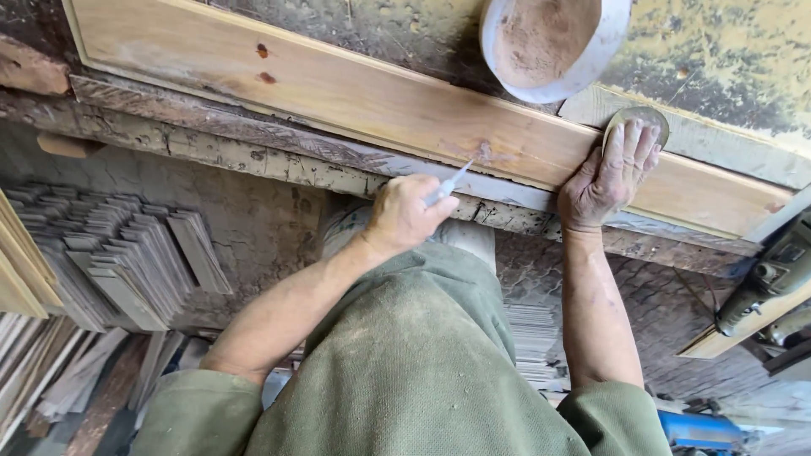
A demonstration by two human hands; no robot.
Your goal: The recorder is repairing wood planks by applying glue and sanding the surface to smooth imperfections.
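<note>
Workshop bench (253,148), rough and stained, runs across my view with a pale wooden frame (355,89) lying on it. My left hand (404,215) is closed around a small white tube (448,184), its thin tip pointing at a reddish knot (484,152) on the frame's near rail. My right hand (610,177) lies flat, fingers together, pressing a round sanding disc (638,118) onto the same rail, well right of the knot. White bowl (553,46) of brown powder sits just above the disc. Below the bench: stacked thin wood slats (127,253) on the left, power tool (764,283) at right edge.
</note>
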